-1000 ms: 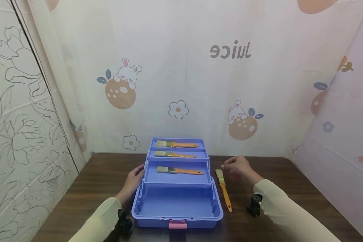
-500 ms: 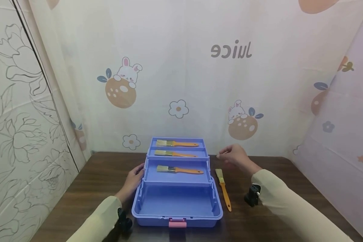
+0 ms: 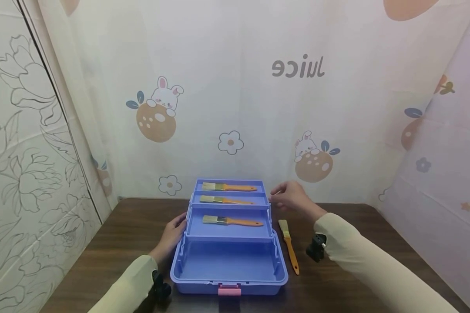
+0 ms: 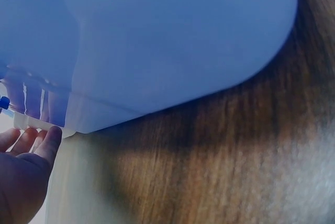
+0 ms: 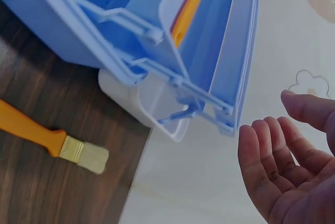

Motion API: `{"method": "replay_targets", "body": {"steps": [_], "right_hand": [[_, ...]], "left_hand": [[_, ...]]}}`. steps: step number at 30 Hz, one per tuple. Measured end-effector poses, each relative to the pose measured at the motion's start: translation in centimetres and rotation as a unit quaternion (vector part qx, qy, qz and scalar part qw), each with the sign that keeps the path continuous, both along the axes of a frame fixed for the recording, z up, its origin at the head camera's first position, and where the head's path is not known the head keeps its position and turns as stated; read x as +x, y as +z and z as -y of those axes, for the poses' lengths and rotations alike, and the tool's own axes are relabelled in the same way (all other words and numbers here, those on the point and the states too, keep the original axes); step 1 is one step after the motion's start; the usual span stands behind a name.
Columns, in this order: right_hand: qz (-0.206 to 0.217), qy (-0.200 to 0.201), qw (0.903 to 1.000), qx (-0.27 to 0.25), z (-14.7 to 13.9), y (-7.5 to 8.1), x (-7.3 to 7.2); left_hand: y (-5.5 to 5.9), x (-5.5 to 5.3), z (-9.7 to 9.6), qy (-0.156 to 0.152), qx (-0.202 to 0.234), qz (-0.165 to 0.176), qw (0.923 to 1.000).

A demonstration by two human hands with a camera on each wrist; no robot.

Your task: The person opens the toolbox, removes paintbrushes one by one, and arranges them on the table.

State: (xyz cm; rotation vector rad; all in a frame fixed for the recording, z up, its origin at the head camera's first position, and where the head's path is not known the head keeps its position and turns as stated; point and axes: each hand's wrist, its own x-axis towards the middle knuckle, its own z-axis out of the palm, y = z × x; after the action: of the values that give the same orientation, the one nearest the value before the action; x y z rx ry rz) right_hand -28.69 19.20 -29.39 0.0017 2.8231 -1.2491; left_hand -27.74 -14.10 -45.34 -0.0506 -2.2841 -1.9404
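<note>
A blue toolbox (image 3: pixel 196 288) stands with its tiers spread open. Three paintbrushes with orange handles lie in it: a top brush (image 3: pixel 240 188), a second brush (image 3: pixel 229 201) and a third brush (image 3: pixel 244 222). My left hand (image 3: pixel 172 237) is at the box's left side; in the left wrist view its fingertips touch a whitish edge (image 4: pixel 65 131). My right hand (image 3: pixel 295 200) hovers near the upper tiers' right end, fingers bent and holding nothing, as the right wrist view shows. A fourth paintbrush (image 3: pixel 291 252) lies on the table right of the box.
The brown wooden table (image 3: pixel 344 248) meets a printed curtain (image 3: pixel 227 87) at its back edge. A pink latch (image 3: pixel 229 290) sits on the box's front. Hinge arms (image 5: pixel 152 69) link the tiers, and a white lid (image 5: pixel 123 96) stands behind them.
My right hand has moved left and a little farther back, from above the loose paintbrush to the upper tiers' right end. The left hand, box and brushes have stayed put.
</note>
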Motion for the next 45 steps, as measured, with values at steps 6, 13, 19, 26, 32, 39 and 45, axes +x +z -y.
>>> {"method": "replay_targets", "body": {"steps": [6, 13, 19, 26, 32, 39, 45], "right_hand": [[-0.010, 0.019, 0.9998, 0.006, 1.4, 0.3, 0.1], [-0.029, 0.038, 0.9987, 0.016, 3.0, 0.4, 0.3], [-0.020, 0.044, 0.9988, 0.011, 4.4, 0.3, 0.2], [-0.022, 0.061, 0.9977, 0.020, 5.8, 0.0, 0.2], [-0.038, 0.087, 0.9945, 0.044, 6.9, -0.6, 0.1], [-0.065, 0.123, 0.9862, 0.090, 8.0, -1.4, 0.2], [-0.085, 0.158, 0.9772, 0.114, 8.8, -1.9, 0.5]], "left_hand": [[0.0, 0.1, 0.0, -0.006, 0.004, 0.004, 1.0000], [0.2, 0.2, -0.1, -0.005, -0.005, -0.002, 1.0000], [0.1, 0.1, 0.0, -0.001, 0.000, 0.005, 1.0000], [0.2, 0.2, 0.0, -0.008, 0.013, 0.001, 0.9999], [0.2, 0.2, 0.0, 0.002, 0.007, 0.000, 1.0000], [0.2, 0.2, -0.1, 0.005, 0.016, 0.005, 0.9999], [0.1, 0.1, -0.1, 0.003, 0.012, 0.004, 0.9999]]}}
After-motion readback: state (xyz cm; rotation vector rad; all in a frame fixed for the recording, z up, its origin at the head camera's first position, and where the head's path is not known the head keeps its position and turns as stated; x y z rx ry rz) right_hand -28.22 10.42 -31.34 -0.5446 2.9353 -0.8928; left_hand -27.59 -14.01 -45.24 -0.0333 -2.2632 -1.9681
